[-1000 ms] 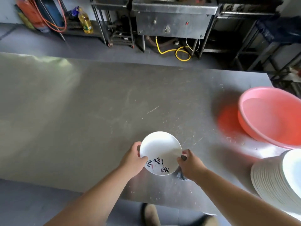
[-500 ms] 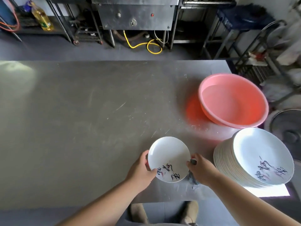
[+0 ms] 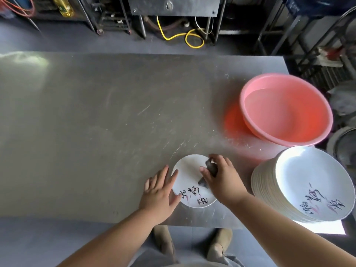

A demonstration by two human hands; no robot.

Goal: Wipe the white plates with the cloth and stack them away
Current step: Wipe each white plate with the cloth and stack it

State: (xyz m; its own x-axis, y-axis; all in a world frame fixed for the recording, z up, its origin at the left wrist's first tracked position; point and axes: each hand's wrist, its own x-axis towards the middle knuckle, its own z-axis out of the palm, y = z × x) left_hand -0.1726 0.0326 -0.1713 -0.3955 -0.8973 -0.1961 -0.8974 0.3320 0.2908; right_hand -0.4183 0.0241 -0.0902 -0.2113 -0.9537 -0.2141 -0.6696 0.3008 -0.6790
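Plate (image 3: 187, 168) sat flat on the table (image 3: 96, 132) at lower centre of the frame, left hand (image 3: 159, 191) spread with straight fingers resting on its left rim, right hand (image 3: 221, 180) bunched around the dark cloth (image 3: 210, 166) and pressing it onto the plate's right side. My worry was that only flat fingers steadied it near the table's front edge, so a hard swipe could've skated it off the slick steel. An elbow might've also clipped the stack (image 3: 312, 185) at lower right
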